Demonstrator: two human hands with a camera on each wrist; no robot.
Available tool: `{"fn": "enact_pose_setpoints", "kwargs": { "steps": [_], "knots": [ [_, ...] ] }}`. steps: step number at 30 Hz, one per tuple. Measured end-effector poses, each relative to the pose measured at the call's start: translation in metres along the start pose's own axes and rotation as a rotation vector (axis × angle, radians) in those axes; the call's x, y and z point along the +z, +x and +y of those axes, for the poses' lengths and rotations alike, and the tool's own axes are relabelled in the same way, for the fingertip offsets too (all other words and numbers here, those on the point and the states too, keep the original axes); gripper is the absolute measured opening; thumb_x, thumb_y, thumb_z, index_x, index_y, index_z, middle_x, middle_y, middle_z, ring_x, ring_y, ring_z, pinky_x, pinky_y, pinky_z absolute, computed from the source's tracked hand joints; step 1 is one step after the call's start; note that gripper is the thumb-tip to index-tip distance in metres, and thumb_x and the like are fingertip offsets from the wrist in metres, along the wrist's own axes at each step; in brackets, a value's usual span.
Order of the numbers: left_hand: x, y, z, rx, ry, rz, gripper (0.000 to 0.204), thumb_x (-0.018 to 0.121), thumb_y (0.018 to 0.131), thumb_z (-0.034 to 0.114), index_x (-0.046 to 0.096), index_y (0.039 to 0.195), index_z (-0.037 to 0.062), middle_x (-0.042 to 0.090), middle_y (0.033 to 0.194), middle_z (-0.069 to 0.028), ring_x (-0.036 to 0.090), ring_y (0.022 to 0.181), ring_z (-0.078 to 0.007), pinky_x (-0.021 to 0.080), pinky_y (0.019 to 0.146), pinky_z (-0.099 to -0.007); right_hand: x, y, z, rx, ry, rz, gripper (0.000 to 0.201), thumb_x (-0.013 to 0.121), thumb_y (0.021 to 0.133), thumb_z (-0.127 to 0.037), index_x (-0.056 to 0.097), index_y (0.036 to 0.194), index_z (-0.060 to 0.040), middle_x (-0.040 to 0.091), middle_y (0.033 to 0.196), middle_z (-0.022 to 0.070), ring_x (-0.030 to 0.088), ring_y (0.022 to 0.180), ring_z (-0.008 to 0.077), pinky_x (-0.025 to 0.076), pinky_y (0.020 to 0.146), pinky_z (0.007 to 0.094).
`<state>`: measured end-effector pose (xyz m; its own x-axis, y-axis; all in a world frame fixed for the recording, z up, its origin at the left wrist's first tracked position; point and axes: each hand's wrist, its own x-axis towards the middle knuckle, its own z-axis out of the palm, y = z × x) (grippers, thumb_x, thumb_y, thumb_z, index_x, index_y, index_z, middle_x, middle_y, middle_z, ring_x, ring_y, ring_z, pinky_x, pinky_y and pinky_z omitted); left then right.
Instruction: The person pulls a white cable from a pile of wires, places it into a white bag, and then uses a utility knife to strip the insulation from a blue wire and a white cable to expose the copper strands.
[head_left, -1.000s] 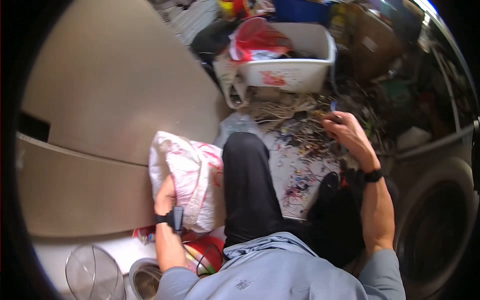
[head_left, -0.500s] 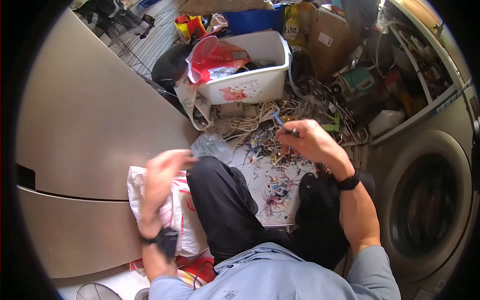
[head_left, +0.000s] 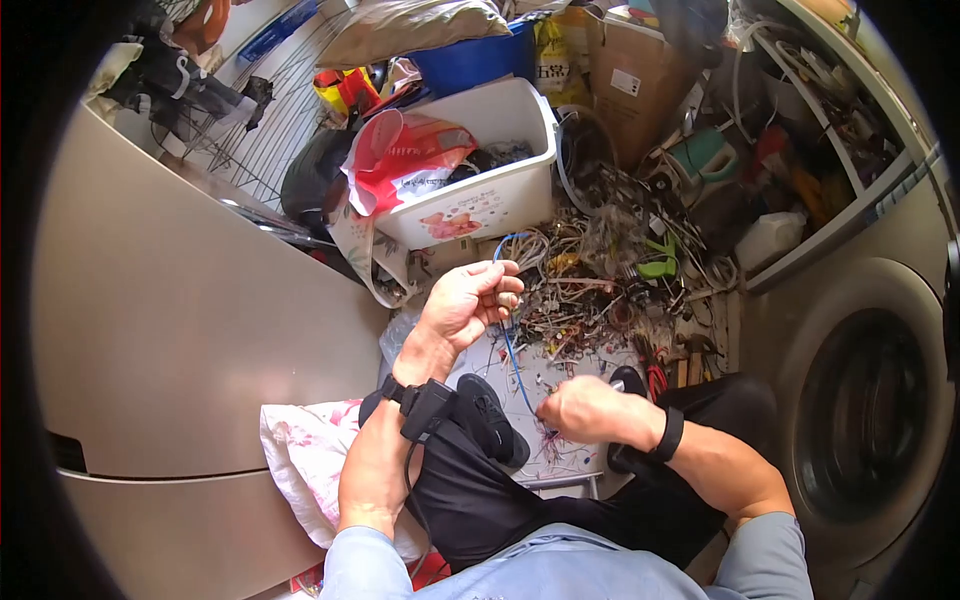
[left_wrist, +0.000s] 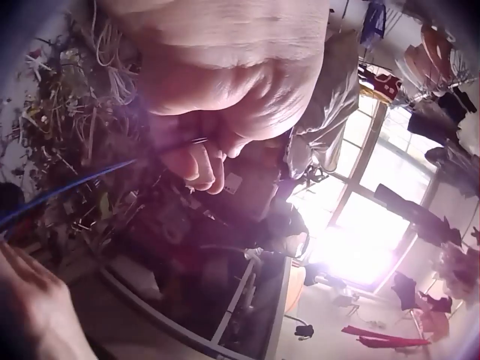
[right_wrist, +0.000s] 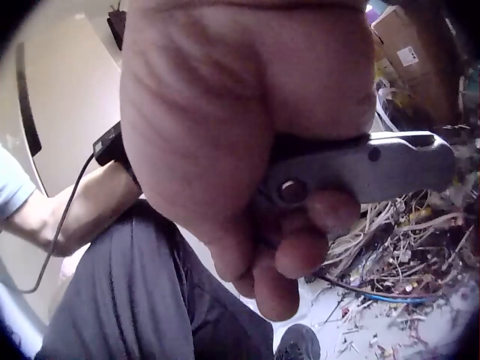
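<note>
A thin blue wire point(head_left: 512, 355) stretches between my two hands in front of my knees. My left hand point(head_left: 465, 305) pinches its upper part, fingers curled, and a short piece bends up beyond them toward the bin. Lower and to the right, my right hand point(head_left: 590, 410) is at the wire's other end. In the right wrist view, that hand's fingers curl round a folding knife point(right_wrist: 405, 161) with a grey metal handle and a round pivot; its blade is hidden. The left wrist view also shows the blue wire point(left_wrist: 71, 191) running down toward the right hand.
Cable scraps point(head_left: 590, 290) heap on the floor ahead, before a white bin point(head_left: 480, 205) holding a red bag. A white sack point(head_left: 300, 460) lies by my left leg. The refrigerator point(head_left: 200, 330) stands left, a washing machine point(head_left: 850, 390) right.
My left hand has come out of the white sack and moved forward and right to pinch the blue wire. My right hand has moved down toward me, drawing the wire out straight.
</note>
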<state>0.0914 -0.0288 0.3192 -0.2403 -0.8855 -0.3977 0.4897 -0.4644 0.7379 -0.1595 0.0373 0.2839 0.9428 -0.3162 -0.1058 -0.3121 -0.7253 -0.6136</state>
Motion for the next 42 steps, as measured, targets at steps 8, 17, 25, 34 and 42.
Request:
{"fn": "enact_pose_setpoints", "kwargs": {
  "steps": [8, 17, 25, 34, 42],
  "knots": [
    [-0.004, 0.026, 0.008, 0.065, 0.012, 0.086, 0.024, 0.057, 0.107, 0.020, 0.064, 0.118, -0.0006, 0.072, 0.085, -0.0062, 0.062, 0.058, -0.0070, 0.044, 0.048, -0.0182, 0.070, -0.004, 0.009, -0.014, 0.064, -0.291, 0.016, 0.068, 0.082, -0.021, 0.071, 0.086, -0.0056, 0.070, 0.077, 0.0196, 0.071, 0.075, 0.0402, 0.056, 0.067, 0.0509],
    [0.034, -0.011, -0.014, 0.039, 0.443, -0.021, 0.019, 0.061, 0.103, 0.019, 0.072, 0.110, 0.0040, 0.068, 0.076, -0.0005, 0.049, 0.057, -0.0034, 0.039, 0.053, -0.0199, -0.086, 0.005, 0.052, 0.574, 1.144, 0.547, 0.035, 0.059, 0.105, -0.030, 0.072, 0.115, 0.0011, 0.074, 0.098, 0.0041, 0.052, 0.061, 0.0041, 0.041, 0.055, 0.0214],
    [0.053, -0.023, -0.055, 0.132, 1.092, -0.269, 0.016, 0.063, 0.097, 0.016, 0.073, 0.099, 0.0038, 0.068, 0.074, -0.0064, 0.061, 0.064, -0.0150, 0.049, 0.061, -0.0311, -0.090, 0.000, 0.060, 0.443, 1.456, 0.748, 0.024, 0.069, 0.100, -0.024, 0.071, 0.106, -0.0008, 0.073, 0.091, 0.0074, 0.054, 0.061, 0.0069, 0.040, 0.053, 0.0229],
    [0.043, -0.027, -0.108, 0.173, 1.594, -0.631, 0.015, 0.059, 0.071, 0.005, 0.067, 0.083, 0.0032, 0.067, 0.078, -0.0203, 0.067, 0.079, -0.0435, 0.053, 0.071, -0.0508, -0.114, -0.024, 0.069, 0.398, 1.231, 0.969, 0.017, 0.068, 0.100, -0.020, 0.070, 0.098, -0.0033, 0.069, 0.081, 0.0008, 0.049, 0.059, 0.0039, 0.037, 0.053, 0.0211],
    [0.055, -0.028, -0.110, 0.096, 1.498, -0.721, 0.020, 0.066, 0.088, 0.016, 0.075, 0.101, 0.0039, 0.071, 0.086, -0.0220, 0.069, 0.082, -0.0412, 0.054, 0.073, -0.0477, -0.108, -0.021, 0.049, 0.430, 1.145, 0.907, 0.015, 0.066, 0.101, -0.017, 0.070, 0.096, -0.0034, 0.067, 0.079, -0.0016, 0.051, 0.061, 0.0029, 0.040, 0.054, 0.0204]
  ]
}}
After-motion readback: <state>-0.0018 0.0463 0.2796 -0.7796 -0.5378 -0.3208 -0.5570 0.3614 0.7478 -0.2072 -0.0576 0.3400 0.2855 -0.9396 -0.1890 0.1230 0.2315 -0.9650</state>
